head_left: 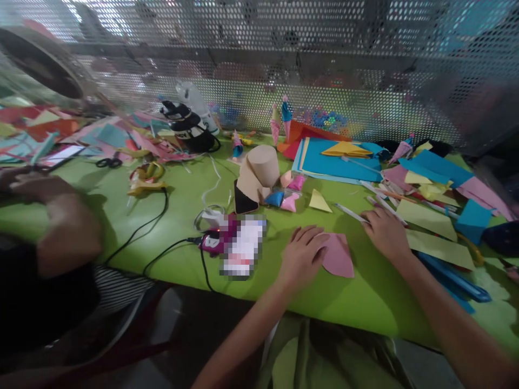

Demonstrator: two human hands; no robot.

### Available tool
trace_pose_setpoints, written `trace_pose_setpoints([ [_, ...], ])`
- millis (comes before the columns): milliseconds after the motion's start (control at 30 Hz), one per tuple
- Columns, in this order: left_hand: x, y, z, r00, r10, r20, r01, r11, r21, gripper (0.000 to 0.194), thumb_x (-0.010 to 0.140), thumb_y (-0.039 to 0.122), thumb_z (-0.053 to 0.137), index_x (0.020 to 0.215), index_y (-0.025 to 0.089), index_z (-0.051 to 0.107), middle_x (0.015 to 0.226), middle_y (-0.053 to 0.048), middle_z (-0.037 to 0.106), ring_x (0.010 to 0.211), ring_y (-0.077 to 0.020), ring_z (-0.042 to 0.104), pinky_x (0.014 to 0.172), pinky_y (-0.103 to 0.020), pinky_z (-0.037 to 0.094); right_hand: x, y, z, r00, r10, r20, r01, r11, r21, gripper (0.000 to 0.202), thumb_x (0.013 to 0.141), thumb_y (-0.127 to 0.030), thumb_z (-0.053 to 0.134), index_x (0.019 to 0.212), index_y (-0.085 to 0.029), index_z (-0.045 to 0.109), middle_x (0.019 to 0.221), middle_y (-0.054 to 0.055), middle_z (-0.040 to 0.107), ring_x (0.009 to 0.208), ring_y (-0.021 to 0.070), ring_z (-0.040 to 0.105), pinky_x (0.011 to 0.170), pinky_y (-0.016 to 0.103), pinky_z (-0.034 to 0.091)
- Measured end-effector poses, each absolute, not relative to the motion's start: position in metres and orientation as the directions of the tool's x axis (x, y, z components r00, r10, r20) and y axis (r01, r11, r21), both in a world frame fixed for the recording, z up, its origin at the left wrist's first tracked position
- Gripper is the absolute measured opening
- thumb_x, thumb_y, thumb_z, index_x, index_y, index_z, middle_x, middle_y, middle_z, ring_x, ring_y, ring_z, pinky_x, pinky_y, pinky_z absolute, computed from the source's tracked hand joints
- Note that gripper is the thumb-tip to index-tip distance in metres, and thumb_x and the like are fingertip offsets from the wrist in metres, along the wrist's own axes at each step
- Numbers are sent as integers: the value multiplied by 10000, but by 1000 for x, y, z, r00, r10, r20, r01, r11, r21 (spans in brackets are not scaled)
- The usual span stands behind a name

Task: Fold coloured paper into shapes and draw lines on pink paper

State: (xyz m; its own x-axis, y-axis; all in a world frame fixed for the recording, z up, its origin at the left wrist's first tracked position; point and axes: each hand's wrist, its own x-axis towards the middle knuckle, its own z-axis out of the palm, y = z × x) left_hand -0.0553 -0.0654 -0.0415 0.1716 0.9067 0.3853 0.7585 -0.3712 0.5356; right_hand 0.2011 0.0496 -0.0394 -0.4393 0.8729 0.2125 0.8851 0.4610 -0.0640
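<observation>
My left hand (302, 254) lies palm down on the green table, fingers outstretched, its thumb side over the left edge of a pink piece of paper (339, 256) with a rounded lower edge. To the right, my right hand (385, 232) has its thumb and forefinger around the near end of a slim white pen-like stick (349, 212), which points away to the left. A pale yellow paper triangle (320, 201) is just beyond that stick. Beside my right hand are pale yellow paper strips (425, 219) and more thin sticks.
A phone (244, 246) and a purple cabled device (219, 237) lie left of my hands. Beyond stand a beige paper roll (263, 165) and blue sheets (344, 167). Yellow-handled tape dispenser-like item (148, 178) sits further left, near a co-worker's arm (68, 216). Perforated metal mesh (259, 65) rises behind.
</observation>
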Motion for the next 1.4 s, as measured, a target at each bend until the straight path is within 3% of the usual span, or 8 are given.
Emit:
trace_pose_setpoints([
  [200, -53, -64, -43, 193, 895, 403, 771, -392, 501, 285, 983, 224, 562, 1248, 255, 664, 1319, -72, 698, 1284, -259, 593, 1119, -538, 446, 204, 41, -41, -376, 902, 210, 920, 390, -25, 153, 961, -234, 519, 964, -194, 666, 950, 147, 675, 937, 317, 618, 768, 421, 479],
  [467, -51, -64, -30, 225, 872, 435, 818, -412, 403, 455, 1010, 248, 510, 1464, 232, 508, 1447, -102, 620, 1387, -270, 521, 1155, -498, 396, 207, 17, -14, -442, 878, 184, 869, 470, -156, 217, 1003, -252, 485, 1127, -218, 660, 1063, 118, 694, 979, 283, 642, 763, 380, 506],
  [567, -47, -66, -19, 300, 849, 434, 823, -461, 332, 527, 1011, 246, 520, 1529, 233, 423, 1525, -109, 548, 1458, -276, 441, 1198, -498, 323, 204, -10, 10, -561, 816, 138, 733, 568, -374, 221, 1011, -296, 508, 1164, -248, 661, 1093, 101, 686, 986, 265, 636, 768, 368, 509],
  [633, -43, -68, -15, 350, 848, 397, 812, -486, 322, 457, 1021, 251, 515, 1477, 243, 483, 1419, -104, 635, 1360, -272, 534, 1160, -494, 348, 201, -28, 21, -595, 794, 123, 637, 560, -530, 213, 1010, -280, 517, 1152, -273, 675, 1068, 85, 682, 993, 255, 630, 808, 372, 507],
  [767, -31, -77, -13, 411, 883, 226, 799, -468, 377, 240, 1040, 307, 487, 1180, 203, 652, 999, -69, 750, 963, -250, 665, 917, -436, 473, 200, -50, 20, -434, 893, 119, 448, 328, -832, 157, 972, -372, 623, 1075, -283, 701, 1007, 60, 688, 925, 232, 637, 804, 353, 525],
  [867, -23, -85, -12, 469, 875, 120, 775, -473, 420, 218, 1032, 326, 498, 1091, 179, 648, 978, -73, 745, 921, -258, 653, 848, -413, 479, 197, -57, 8, -372, 927, 43, 216, 132, -967, 251, 917, -465, 693, 1069, -270, 733, 1015, 67, 723, 902, 237, 662, 768, 344, 550],
  [1067, -22, -93, 1, 497, 867, -27, 787, -437, 436, 238, 1050, 293, 417, 1072, 162, 615, 953, -83, 729, 881, -260, 654, 810, -402, 481, 181, -73, -5, -210, 977, 24, -23, 20, -1000, 148, 899, -404, 730, 879, -270, 790, 844, 35, 737, 724, 183, 640, 633, 292, 522],
  [1400, -25, -91, 25, 562, 820, -111, 732, -430, 528, 282, 1072, 354, 379, 1046, 143, 565, 908, -94, 720, 813, -249, 661, 779, -388, 497, 167, -81, 10, -42, 992, 118, -100, 114, -988, 167, 906, -397, 712, 844, -268, 798, 759, 46, 653, 656, 178, 539, 553, 312, 435],
])
